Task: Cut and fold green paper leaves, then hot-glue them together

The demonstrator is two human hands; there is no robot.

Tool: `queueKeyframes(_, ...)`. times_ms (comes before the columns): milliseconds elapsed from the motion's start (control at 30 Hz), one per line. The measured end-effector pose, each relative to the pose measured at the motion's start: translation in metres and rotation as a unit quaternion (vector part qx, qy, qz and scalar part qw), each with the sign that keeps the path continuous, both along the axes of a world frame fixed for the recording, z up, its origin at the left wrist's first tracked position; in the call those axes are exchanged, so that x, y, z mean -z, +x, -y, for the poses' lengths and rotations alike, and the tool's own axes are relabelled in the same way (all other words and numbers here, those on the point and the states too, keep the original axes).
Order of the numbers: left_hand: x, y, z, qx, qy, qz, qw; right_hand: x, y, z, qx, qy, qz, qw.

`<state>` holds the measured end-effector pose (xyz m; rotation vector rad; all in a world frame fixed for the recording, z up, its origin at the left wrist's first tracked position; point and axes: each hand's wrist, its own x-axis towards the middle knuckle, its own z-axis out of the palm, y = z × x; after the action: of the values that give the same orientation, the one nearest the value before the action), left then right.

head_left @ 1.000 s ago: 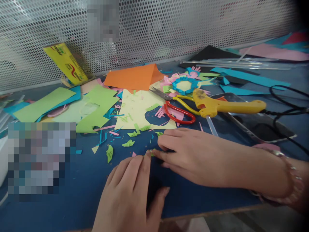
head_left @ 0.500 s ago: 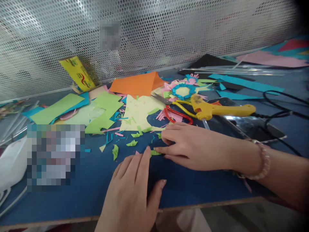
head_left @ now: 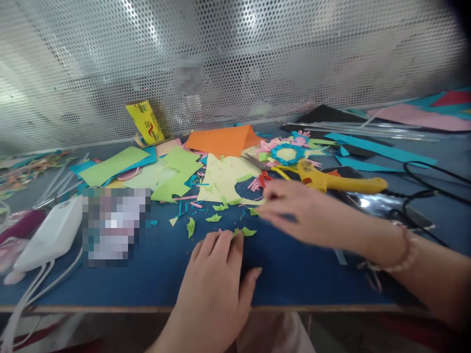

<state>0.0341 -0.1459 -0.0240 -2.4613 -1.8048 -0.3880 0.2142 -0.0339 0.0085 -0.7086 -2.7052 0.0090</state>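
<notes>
My left hand [head_left: 217, 274] rests palm down on the blue table, thumb spread from the fingers. Its fingertips lie at a small folded green paper piece [head_left: 249, 232], with a bit of green partly under them. Slightly raised, my right hand [head_left: 298, 208] is smeared by motion. Its fingertips are by another green paper piece [head_left: 253, 211], and whether they grip it is unclear. More leaf-like green cuttings, one a green paper leaf [head_left: 190, 227], lie to the left. Behind the right hand are scissors [head_left: 281, 172], their red handle partly hidden, and a yellow glue gun [head_left: 346, 182].
A blue-and-cream paper flower [head_left: 287, 153] lies behind the scissors. Orange paper [head_left: 221, 139], green sheets [head_left: 114, 165] and a yellow box [head_left: 144, 122] stand farther back. A phone [head_left: 390, 208] and black cable [head_left: 423, 193] are right; a white power bank [head_left: 53, 235] is left. Perforated metal panel [head_left: 235, 59] behind.
My right hand has lifted off the green piece near my left fingertips and moved up and right. The left hand stays by the pieces, its fingers more bent. The camera view has shifted.
</notes>
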Motion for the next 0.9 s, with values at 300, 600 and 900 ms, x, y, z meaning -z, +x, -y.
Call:
queueKeyframes(300,0.004,-0.003,0.009,-0.021,0.07,0.018,0.997,-0.01,0.053,-0.054,0.326,0.056,0.009,0.944)
queueKeyframes(600,-0.007,-0.019,-0.01,0.062,0.022,0.023,0.998,0.003,0.086,-0.062,0.345,-0.078,0.185,0.917)
queueKeyframes(900,-0.005,-0.019,-0.009,0.1,0.002,-0.023,0.995,0.015,0.089,-0.071,0.308,-0.047,0.237,0.92)
